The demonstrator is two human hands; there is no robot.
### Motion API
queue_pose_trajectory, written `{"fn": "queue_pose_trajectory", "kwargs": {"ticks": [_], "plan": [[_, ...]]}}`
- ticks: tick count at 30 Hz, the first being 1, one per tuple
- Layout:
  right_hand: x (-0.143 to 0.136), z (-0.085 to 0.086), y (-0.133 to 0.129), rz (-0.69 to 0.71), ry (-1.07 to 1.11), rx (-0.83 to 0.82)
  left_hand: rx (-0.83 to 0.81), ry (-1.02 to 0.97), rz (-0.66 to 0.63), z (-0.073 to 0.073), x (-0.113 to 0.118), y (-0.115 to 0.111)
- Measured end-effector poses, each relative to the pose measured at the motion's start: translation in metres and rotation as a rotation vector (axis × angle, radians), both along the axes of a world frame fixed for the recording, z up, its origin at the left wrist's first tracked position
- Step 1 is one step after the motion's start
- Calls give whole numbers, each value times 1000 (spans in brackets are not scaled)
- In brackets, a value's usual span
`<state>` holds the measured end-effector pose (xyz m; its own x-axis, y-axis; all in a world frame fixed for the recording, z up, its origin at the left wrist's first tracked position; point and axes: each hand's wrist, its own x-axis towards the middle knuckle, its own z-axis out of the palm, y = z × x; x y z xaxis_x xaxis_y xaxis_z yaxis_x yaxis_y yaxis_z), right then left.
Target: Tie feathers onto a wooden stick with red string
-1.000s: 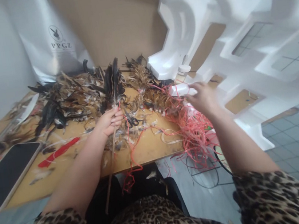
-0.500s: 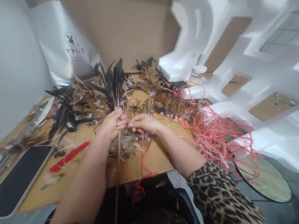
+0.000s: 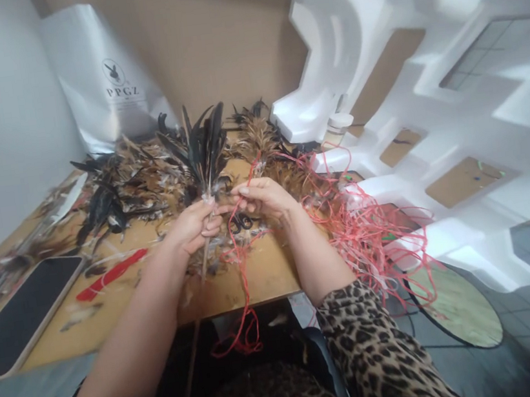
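Note:
My left hand is closed around a thin stick just under a bunch of dark feathers, which fans out upward above the fingers. The lower end of the stick slants down past the table edge over my lap. To its right, my right hand pinches a strand of red string between thumb and fingers. The string hangs over the table's front edge in loose loops. Just below my right hand, dark scissor handles show among feather scraps.
Brown and black feathers spread across the back of the table. A tangle of red string lies at right beside white foam packaging. At left are a phone and a red bundle. A silver bag stands behind.
My right hand has moved up and a little away from my left, drawing the red string with it. The scissor handles now show. The whole view has shifted slightly.

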<state>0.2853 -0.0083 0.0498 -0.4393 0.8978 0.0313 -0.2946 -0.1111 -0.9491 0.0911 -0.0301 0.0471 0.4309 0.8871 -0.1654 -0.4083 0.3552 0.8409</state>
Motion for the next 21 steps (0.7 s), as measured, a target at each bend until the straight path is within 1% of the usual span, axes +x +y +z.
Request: {"fn": "queue_pose_trajectory", "kwargs": {"ticks": [3, 6, 9, 11, 12, 14, 17, 21], "plan": [[-2, 0, -4, 59, -22, 17, -64, -15, 4, -1, -3, -4], [-6, 2, -7, 97, -77, 71, -102, 25, -22, -2, -5, -10], [-9, 1, -7, 31, -114, 128, -85, 77, -69, -1, -9, -19], [-9, 1, -6, -30, -104, 117, -66, 95, -101, 0, -12, -25], [-9, 1, -6, -41, -92, 104, -59, 108, -116, 1, -14, -28], [-9, 2, -6, -14, -75, 99, -37, 160, -125, 3, -17, -34], [-11, 7, -12, 53, -57, 140, 9, 279, -84, 5, -19, -43], [-19, 15, -23, 41, -45, 189, 71, 366, 13, 3, -19, -51]]}}
